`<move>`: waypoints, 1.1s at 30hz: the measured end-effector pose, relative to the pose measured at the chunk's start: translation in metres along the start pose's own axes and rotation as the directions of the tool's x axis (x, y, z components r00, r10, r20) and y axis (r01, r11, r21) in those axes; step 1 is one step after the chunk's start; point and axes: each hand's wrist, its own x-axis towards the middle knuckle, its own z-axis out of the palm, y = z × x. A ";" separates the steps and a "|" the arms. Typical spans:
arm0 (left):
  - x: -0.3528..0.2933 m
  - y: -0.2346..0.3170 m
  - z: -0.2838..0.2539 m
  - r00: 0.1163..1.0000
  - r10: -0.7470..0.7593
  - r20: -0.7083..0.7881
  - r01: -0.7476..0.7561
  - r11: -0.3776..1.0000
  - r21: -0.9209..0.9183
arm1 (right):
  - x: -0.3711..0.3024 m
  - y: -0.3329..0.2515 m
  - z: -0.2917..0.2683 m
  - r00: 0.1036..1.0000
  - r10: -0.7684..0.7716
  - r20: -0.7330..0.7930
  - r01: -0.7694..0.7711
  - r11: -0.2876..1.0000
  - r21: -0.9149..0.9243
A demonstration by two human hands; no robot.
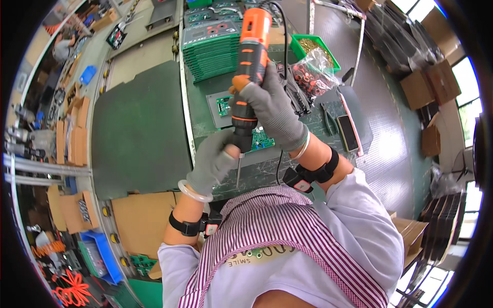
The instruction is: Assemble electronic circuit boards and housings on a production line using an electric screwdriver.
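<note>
Over the bench I hold an orange and black electric screwdriver, its thin bit angled down toward me and a black cord at its upper end. My right hand, in a grey glove with bare fingertips, wraps round the black grip. Close to the bit end, my left hand, gloved alike, closes round the black nose. Beneath them a green circuit board lies partly hidden by the hands and tool. Another small board rests on a grey panel to the left.
Behind sits a stack of green-edged panels. To the right are a green bin of brass-coloured small parts, a bag of red and dark rings, pliers and a phone. A dark green mat covers the surface at left.
</note>
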 end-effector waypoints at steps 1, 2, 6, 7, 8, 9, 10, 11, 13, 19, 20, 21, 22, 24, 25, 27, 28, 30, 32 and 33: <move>0.002 0.010 0.003 0.993 0.094 0.064 -0.101 0.989 0.107 | 0.000 -0.004 -0.001 1.000 -0.008 -0.024 0.008 1.000 0.015; 0.003 0.012 0.004 0.995 -0.020 0.094 0.013 0.997 0.078 | -0.001 -0.012 -0.002 1.000 0.031 -0.002 -0.031 0.999 0.007; 0.000 0.017 0.012 0.998 -0.016 0.061 0.023 0.994 -0.111 | -0.003 -0.011 -0.001 0.999 -0.028 -0.024 0.026 0.997 -0.068; -0.001 0.019 0.011 0.998 -0.012 0.060 0.021 0.988 -0.150 | -0.003 -0.010 -0.001 0.999 -0.041 -0.013 0.040 0.996 -0.083; -0.001 0.021 0.010 0.998 -0.008 0.057 0.019 0.981 -0.191 | -0.003 -0.016 -0.001 1.000 0.001 -0.004 -0.002 0.999 -0.038; -0.001 0.020 0.008 0.997 -0.006 0.076 0.020 0.984 -0.179 | -0.004 -0.019 -0.001 1.000 -0.004 -0.024 0.003 1.000 -0.029; -0.001 0.017 0.007 0.995 -0.040 0.093 0.056 0.982 -0.178 | -0.005 -0.021 0.000 0.999 -0.024 -0.039 0.025 1.000 0.012; 0.000 0.016 0.006 0.992 -0.074 0.104 0.092 0.980 -0.177 | -0.005 -0.022 0.001 0.998 -0.044 -0.050 0.047 0.997 0.053; 0.002 0.024 0.011 0.995 -0.068 0.067 0.078 0.983 -0.164 | -0.006 -0.023 0.001 0.997 -0.045 -0.070 0.052 0.994 0.101; 0.010 0.024 0.023 0.999 -0.030 -0.045 0.030 1.000 -0.001 | -0.005 -0.027 0.003 0.973 0.160 -0.165 -0.178 0.979 -0.103; 0.012 0.023 0.022 0.996 -0.090 -0.009 0.090 0.996 0.006 | -0.004 -0.025 0.004 0.984 0.099 -0.149 -0.100 0.995 0.002; 0.013 0.020 0.021 0.996 -0.091 -0.008 0.091 0.996 0.010 | -0.004 -0.024 0.005 0.990 0.035 -0.140 -0.020 0.994 0.107; 0.014 0.018 0.020 0.995 -0.094 0.030 0.095 0.994 -0.055 | -0.004 -0.024 0.005 0.989 0.035 -0.142 -0.020 0.994 0.111; 0.013 0.017 0.021 0.993 -0.099 0.066 0.106 0.987 -0.120 | -0.006 -0.028 0.008 0.987 0.056 -0.153 -0.028 0.984 0.177; 0.011 0.017 0.024 0.995 -0.101 0.018 0.103 0.976 -0.189 | -0.007 -0.030 0.008 0.987 0.058 -0.153 -0.030 0.983 0.180; 0.011 0.019 0.026 0.994 -0.107 -0.022 0.098 0.961 -0.257 | -0.009 -0.034 0.007 0.994 0.090 -0.069 -0.066 0.955 0.290; 0.011 0.023 0.023 0.968 -0.181 0.171 0.242 0.844 -0.478 | -0.007 -0.031 0.007 0.993 0.091 -0.073 -0.066 0.955 0.290; 0.012 0.016 0.016 0.839 -0.146 0.524 0.521 0.494 -0.696 | -0.004 -0.027 0.011 0.997 0.063 -0.045 -0.040 0.921 0.389; 0.011 0.006 0.020 0.824 -0.031 0.566 0.537 0.363 -0.762 | -0.004 -0.026 0.013 0.998 0.049 -0.030 -0.032 0.907 0.419; 0.010 0.004 0.023 0.803 0.092 0.589 0.560 0.222 -0.798 | -0.004 -0.026 0.014 0.999 0.037 -0.020 -0.024 0.894 0.447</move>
